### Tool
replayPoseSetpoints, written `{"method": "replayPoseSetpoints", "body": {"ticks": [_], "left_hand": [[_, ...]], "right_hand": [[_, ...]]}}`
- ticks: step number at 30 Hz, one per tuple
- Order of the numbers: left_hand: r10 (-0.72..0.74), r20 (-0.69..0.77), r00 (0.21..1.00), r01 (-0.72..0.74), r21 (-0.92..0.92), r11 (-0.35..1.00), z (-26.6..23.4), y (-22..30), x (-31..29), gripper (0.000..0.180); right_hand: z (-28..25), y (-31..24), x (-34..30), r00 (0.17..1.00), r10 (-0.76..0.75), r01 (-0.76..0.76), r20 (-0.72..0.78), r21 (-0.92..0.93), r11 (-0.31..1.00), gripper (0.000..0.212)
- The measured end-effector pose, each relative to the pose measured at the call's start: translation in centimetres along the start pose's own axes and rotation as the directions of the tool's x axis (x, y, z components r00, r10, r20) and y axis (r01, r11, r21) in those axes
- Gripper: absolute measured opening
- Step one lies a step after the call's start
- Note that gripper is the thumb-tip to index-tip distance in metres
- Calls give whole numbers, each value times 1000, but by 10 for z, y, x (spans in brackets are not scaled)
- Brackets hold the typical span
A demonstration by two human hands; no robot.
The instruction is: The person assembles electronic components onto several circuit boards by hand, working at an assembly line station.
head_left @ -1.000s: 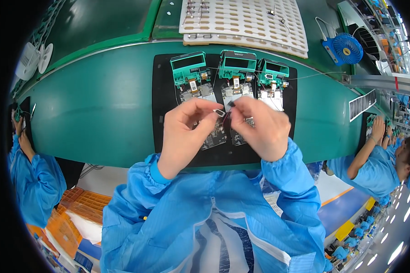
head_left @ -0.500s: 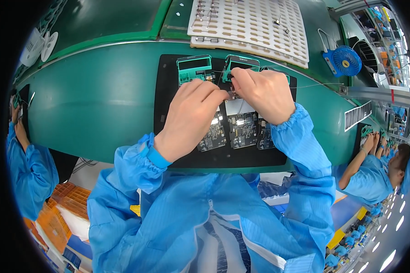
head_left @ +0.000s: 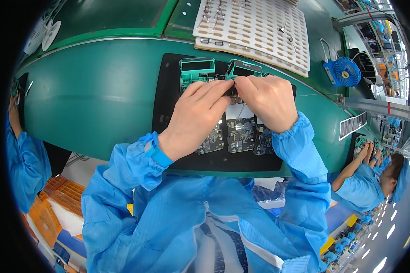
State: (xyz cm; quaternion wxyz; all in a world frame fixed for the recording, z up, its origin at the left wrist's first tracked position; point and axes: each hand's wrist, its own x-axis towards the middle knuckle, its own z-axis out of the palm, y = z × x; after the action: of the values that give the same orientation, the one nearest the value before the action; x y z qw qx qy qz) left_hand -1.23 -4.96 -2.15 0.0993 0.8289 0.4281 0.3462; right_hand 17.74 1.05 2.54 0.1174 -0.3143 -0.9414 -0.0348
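Observation:
On a black mat (head_left: 255, 164), green plastic housings stand in a row with dark circuit boards in front of them. My left hand (head_left: 193, 118) reaches in over the left circuit board (head_left: 210, 144), its fingers closed and leading to the lower edge of the middle green housing (head_left: 245, 66). There its fingertips meet those of my right hand (head_left: 269, 102), which is pinched. Whatever lies between the fingertips is too small and covered to make out. Below them lies the middle circuit board (head_left: 241, 136), with a white patch and a thin wire. The left green housing (head_left: 197, 69) stands untouched.
Beyond the mat lie stacked white slotted trays (head_left: 253, 32) with small wired parts. A small blue fan (head_left: 344, 72) stands at the far right, near a metal rail (head_left: 378, 105). A thin cable (head_left: 319, 94) runs rightward from the mat. Co-workers sit on both sides.
My left fingertips have moved forward and now meet the right ones at the middle housing's lower edge. The right fingertips have dropped slightly toward that edge. The whole view has shifted a little.

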Motion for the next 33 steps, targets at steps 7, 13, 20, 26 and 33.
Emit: {"method": "replayPoseSetpoints", "body": {"ticks": [7, 13, 20, 26, 33], "left_hand": [[-7, 33, 999, 5, 53, 999, 1, 4, 1, 20], [18, 13, 1000, -19, 120, 993, 5, 2, 9, 15], [-344, 6, 939, 317, -403, 858, -22, 1, 5, 14], [-708, 214, 673, 526, -811, 255, -28, 1, -15, 10], [-720, 265, 641, 458, -885, 82, -35, -2, -33, 11]], "right_hand": [[23, 1, -19, 991, 16, -9, -132, 59, 998, 29], [31, -23, -26, 990, 104, -125, -100, -236, 964, 52], [28, -6, -21, 796, 600, -477, 80, 693, 540, 21], [10, -42, -10, 832, 501, -303, -240, 559, 772, 20], [22, -75, 12, 920, 262, -93, -293, 486, 869, 25]]}}
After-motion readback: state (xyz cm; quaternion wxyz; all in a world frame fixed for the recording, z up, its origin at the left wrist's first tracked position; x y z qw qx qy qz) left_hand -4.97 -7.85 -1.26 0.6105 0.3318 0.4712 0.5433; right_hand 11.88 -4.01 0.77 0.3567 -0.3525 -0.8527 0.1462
